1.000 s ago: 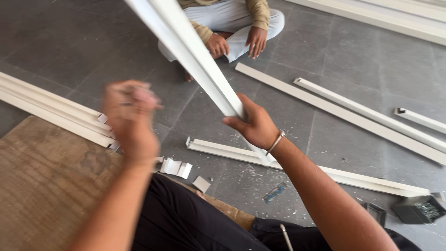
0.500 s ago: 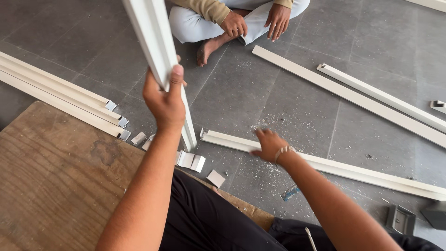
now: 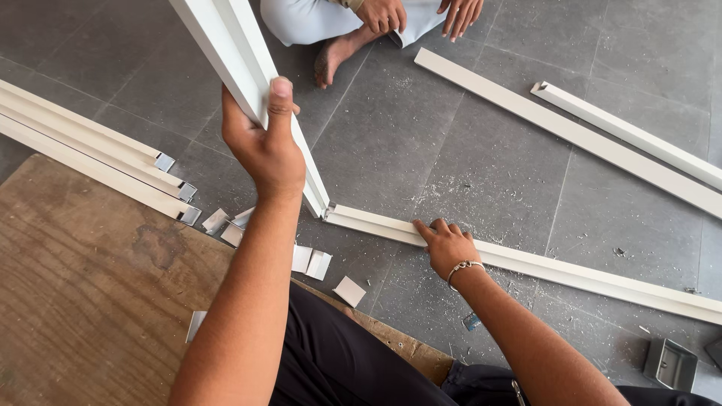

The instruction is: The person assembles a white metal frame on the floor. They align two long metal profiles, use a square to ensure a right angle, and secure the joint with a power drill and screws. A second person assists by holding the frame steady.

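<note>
Upright profile (image 3: 241,68): white, long, looks light and stiff; grip mid-length.
Left hand (image 3: 263,146): wrapped around it.
Right hand (image 3: 447,244): flat, pressing floor profile (image 3: 571,271).

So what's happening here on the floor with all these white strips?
A person sitting on the floor holds one white strip tilted up in the left hand, its lower end meeting the end of a second strip lying flat on the floor. The right hand presses that flat strip down. More strips lie beside a wooden board, with small offcuts scattered about. Another person sits opposite.
</note>
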